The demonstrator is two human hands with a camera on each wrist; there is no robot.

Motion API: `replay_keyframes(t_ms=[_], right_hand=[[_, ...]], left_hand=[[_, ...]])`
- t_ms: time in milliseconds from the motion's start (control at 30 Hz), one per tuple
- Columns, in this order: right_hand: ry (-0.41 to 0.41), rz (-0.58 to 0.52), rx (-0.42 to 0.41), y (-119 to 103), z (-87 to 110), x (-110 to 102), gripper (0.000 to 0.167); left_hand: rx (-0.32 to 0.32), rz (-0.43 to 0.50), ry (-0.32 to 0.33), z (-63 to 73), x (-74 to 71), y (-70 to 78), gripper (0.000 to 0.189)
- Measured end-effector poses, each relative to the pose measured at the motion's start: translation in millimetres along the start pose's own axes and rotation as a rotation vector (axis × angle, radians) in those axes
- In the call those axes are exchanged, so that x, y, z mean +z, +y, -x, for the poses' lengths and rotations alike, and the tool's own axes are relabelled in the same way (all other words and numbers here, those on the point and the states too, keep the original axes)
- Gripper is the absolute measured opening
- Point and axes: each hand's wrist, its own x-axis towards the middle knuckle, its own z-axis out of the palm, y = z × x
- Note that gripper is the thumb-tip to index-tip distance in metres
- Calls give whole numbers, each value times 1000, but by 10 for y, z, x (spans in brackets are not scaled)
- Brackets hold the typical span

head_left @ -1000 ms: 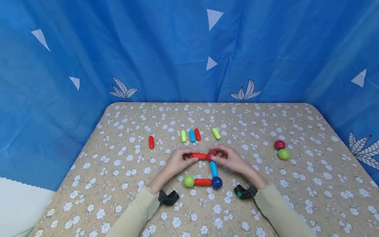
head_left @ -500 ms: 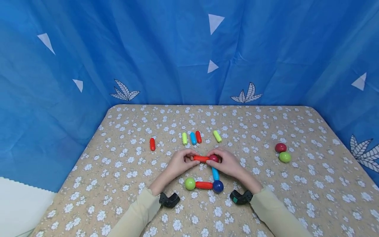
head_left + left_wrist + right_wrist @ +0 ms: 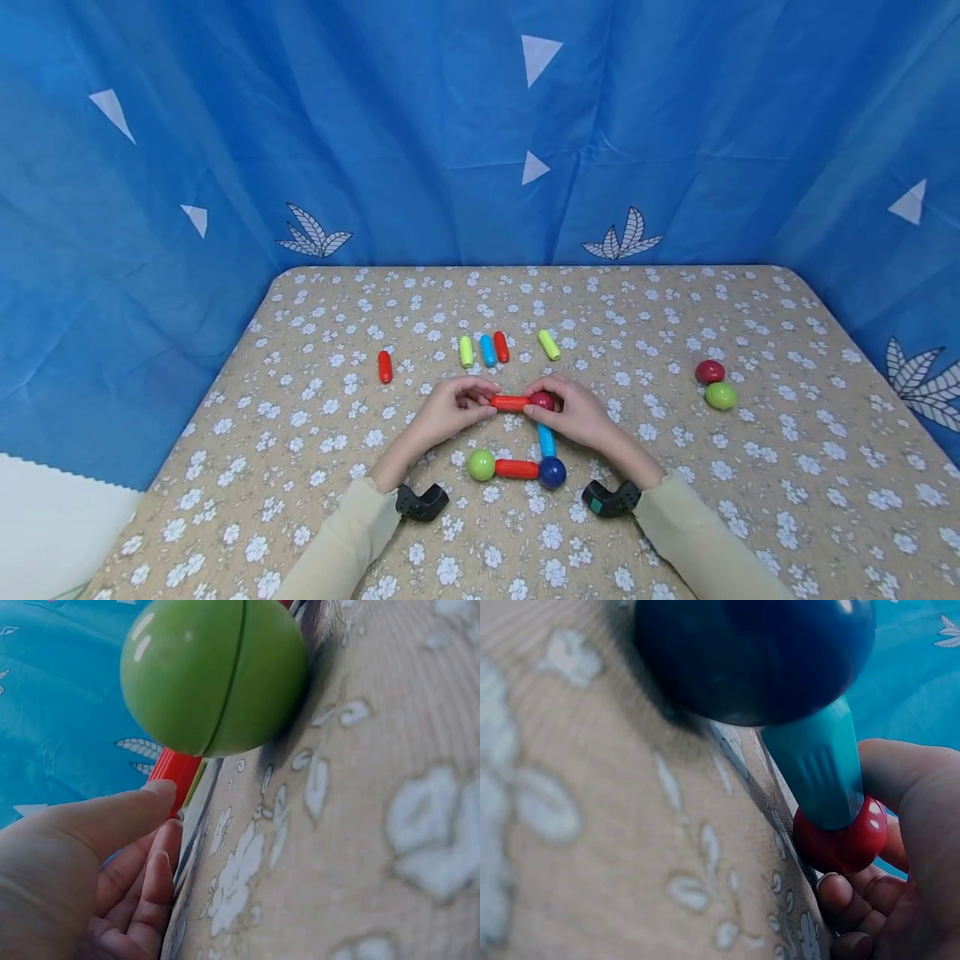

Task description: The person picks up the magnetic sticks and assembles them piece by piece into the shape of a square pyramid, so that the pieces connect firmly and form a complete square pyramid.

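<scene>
A frame of toy rods and balls lies before me. My left hand (image 3: 448,410) pinches the left end of a red rod (image 3: 511,403) between thumb and fingers. That rod's right end meets a red ball (image 3: 542,401), which my right hand (image 3: 576,412) holds, its thumb across the joint. From the red ball a blue rod (image 3: 546,440) runs toward me to a dark blue ball (image 3: 552,472). Another red rod (image 3: 517,469) links that to a green ball (image 3: 481,465). In the right wrist view, fingers surround the red ball (image 3: 840,844); the joint is partly covered.
Loose rods lie farther back: a red rod (image 3: 385,367), a yellow-green rod (image 3: 466,352), a blue rod (image 3: 488,350), another red rod (image 3: 501,346) and another yellow-green rod (image 3: 549,344). At the right, a red ball (image 3: 709,372) touches a green ball (image 3: 722,396). Blue curtains border the table.
The right hand has shifted slightly left around the red ball, its thumb now over the joint with the red rod. The left hand keeps its pinch. The head view has tilted a little.
</scene>
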Motion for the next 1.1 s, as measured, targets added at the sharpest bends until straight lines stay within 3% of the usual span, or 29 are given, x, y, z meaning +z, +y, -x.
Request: replay_keyframes(t_ms=[300,467,633,900,1100], right_hand=[[1,16,7,-16,9,18,17],[3,6,7,-37,-15,5,17],[2,0,5,-41,-15,-6,17],[-10,-7,32,-58,18,12,16],[3,1,45,-48,13,13,16]], left_hand=[[-45,118,39,49,-147,-12,27],[-27,82,-26,28,-158,-4,30],[-11,6,-37,21,-91,2,27],[4,-105,26,41,28,19,20],[10,-135,56,25,51,29,19]])
